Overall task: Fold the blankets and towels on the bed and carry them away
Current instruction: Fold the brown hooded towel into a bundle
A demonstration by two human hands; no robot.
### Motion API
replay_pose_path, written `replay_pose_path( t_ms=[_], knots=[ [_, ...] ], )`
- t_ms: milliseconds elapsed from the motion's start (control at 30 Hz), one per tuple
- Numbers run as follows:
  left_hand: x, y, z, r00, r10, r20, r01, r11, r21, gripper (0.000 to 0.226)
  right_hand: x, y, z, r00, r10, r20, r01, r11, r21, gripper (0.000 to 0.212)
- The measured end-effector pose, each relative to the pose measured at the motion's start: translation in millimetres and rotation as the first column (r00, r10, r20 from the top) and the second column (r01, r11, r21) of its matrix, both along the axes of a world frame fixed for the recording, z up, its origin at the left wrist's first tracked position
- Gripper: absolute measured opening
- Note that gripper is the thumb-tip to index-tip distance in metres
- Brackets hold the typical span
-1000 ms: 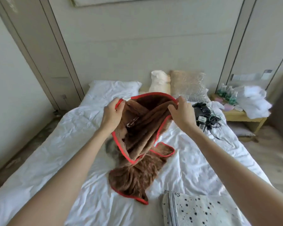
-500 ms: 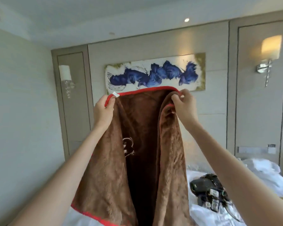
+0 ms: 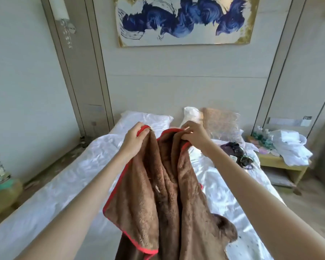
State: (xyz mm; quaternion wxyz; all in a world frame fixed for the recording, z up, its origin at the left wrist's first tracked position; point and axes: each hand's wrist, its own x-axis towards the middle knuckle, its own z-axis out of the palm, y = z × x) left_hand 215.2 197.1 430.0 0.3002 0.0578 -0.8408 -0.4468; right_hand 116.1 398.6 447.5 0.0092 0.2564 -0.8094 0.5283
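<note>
Brown fleece edged in red hangs between our two hands. This blanket (image 3: 167,194) is held up over the bed (image 3: 64,184), its top hem gathered at hand height and its deep folds falling towards us and out of the bottom of the view. Our left hand (image 3: 134,139) has its fingers curled over one stretch of the red hem, with the thumb pinching it from the near side. Our right hand (image 3: 194,136) grips the hem a little further along, fingers bunched tight on the trim. Our hands are near each other but apart, and a short loop of hem sags between them.

On the rumpled white sheet under the blanket, a white pillow (image 3: 146,121) lies at the head of the bed. A beige cushion (image 3: 220,122) leans just beside it. A dark tangle of cables (image 3: 235,152) rests on the sheet to the right of our right forearm. Beyond it, a low wooden bench (image 3: 281,166) beside the bed carries a heap of white cloth (image 3: 289,145) and some small bottles (image 3: 261,136). A blue and gold painting (image 3: 184,19) hangs on the wall above.
</note>
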Motion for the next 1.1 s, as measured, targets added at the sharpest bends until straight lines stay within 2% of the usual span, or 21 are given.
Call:
replay_pose_path(
  t_ms=[100,167,233,300,367,433,500,567,600,667,767,900,967,1033,1100],
  knots=[
    [5.7,13.9,-23.9,0.986,-0.131,0.101,0.119,0.985,0.124,0.023,11.9,0.6,-12.8,0.994,0.111,-0.024,-0.111,0.994,0.019,0.029],
    [6.3,23.7,-27.1,0.952,-0.257,0.163,0.234,0.960,0.151,0.032,16.7,-0.9,-12.4,0.983,0.176,-0.043,-0.176,0.984,0.018,0.032],
    [3.1,32.0,-24.9,0.907,-0.349,0.236,0.320,0.935,0.153,0.028,20.3,-4.0,-8.5,0.975,0.214,-0.053,-0.213,0.977,0.017,0.033],
    [-2.5,35.2,-22.2,0.904,-0.335,0.264,0.327,0.942,0.075,0.020,20.3,-7.0,-4.3,0.976,0.200,-0.088,-0.198,0.980,0.026,0.032],
    [-8.4,34.9,-19.3,0.933,-0.289,0.216,0.297,0.955,-0.003,0.017,15.3,-7.8,-3.1,0.973,0.145,-0.179,-0.122,0.984,0.133,0.024],
    [-14.3,31.6,-16.0,0.965,-0.238,0.113,0.244,0.969,-0.043,0.012,5.8,-5.4,-8.1,0.964,0.077,-0.253,0.024,0.928,0.371,0.011],
    [-20.8,25.3,-10.5,0.990,-0.139,0.008,0.139,0.987,-0.081,0.020,-2.7,0.1,-20.1,0.969,-0.038,-0.243,0.164,0.836,0.524,0.021],
    [-26.0,16.9,-3.0,0.997,-0.041,-0.059,0.034,0.993,-0.111,0.017,-11.6,7.9,-35.1,0.963,-0.161,-0.215,0.257,0.783,0.566,0.026],
    [-27.2,12.3,1.6,0.995,0.001,-0.101,-0.012,0.994,-0.107,0.017,-14.4,11.7,-41.9,0.955,-0.208,-0.210,0.293,0.764,0.575,0.022],
    [-29.4,0.9,11.3,0.981,0.069,-0.183,-0.079,0.996,-0.047,0.013,-19.7,19.1,-54.2,0.936,-0.290,-0.201,0.352,0.730,0.585,0.006],
    [-31.7,-13.5,22.3,0.952,0.149,-0.267,-0.143,0.989,0.039,0.015,-27.6,27.8,-72.9,0.924,-0.346,-0.161,0.368,0.696,0.616,0.010],
    [-35.9,-31.1,27.1,0.900,0.318,-0.297,-0.265,0.942,0.206,0.022,-33.6,41.9,-106.3,0.894,-0.446,-0.033,0.381,0.720,0.580,0.022],
    [-37.3,-42.9,23.9,0.867,0.417,-0.273,-0.332,0.891,0.310,0.020,-35.2,53.6,-122.0,0.861,-0.504,0.068,0.402,0.757,0.516,0.016],
    [-40.2,-52.6,14.8,0.866,0.461,-0.194,-0.383,0.861,0.335,0.023,-37.8,60.6,-130.7,0.833,-0.530,0.160,0.444,0.812,0.379,0.022],
    [-44.8,-55.8,-0.2,0.900,0.425,-0.094,-0.381,0.874,0.302,0.019,-40.0,56.1,-125.7,0.854,-0.503,0.131,0.471,0.855,0.217,0.031]
  ],
)
